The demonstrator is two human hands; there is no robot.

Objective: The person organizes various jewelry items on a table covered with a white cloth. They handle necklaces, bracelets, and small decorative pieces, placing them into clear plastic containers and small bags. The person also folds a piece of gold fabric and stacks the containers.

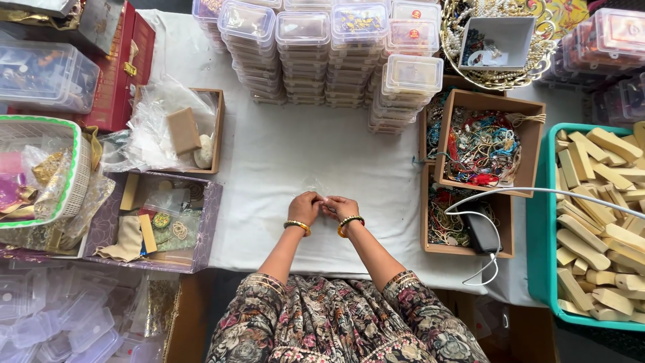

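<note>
Your left hand (pixel 306 207) and right hand (pixel 340 206) meet at the worktop (pixel 282 154) centre, both grips pinched narrow on a small clear pouch (pixel 317 185) reaching toward 12 o'clock. It looks light, limp and slippery; hold its edges.

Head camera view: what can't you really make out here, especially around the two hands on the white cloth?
- What the left hand and right hand pinch together: too small, hidden by the fingers; only a faint clear wisp shows above them.
- Contents of the stacked clear boxes: lids glare, top edge cuts the stack.
- Teal crate of tan blocks: cut by the right edge.
- Dark object in the lower brown box: shape unclear.
</note>
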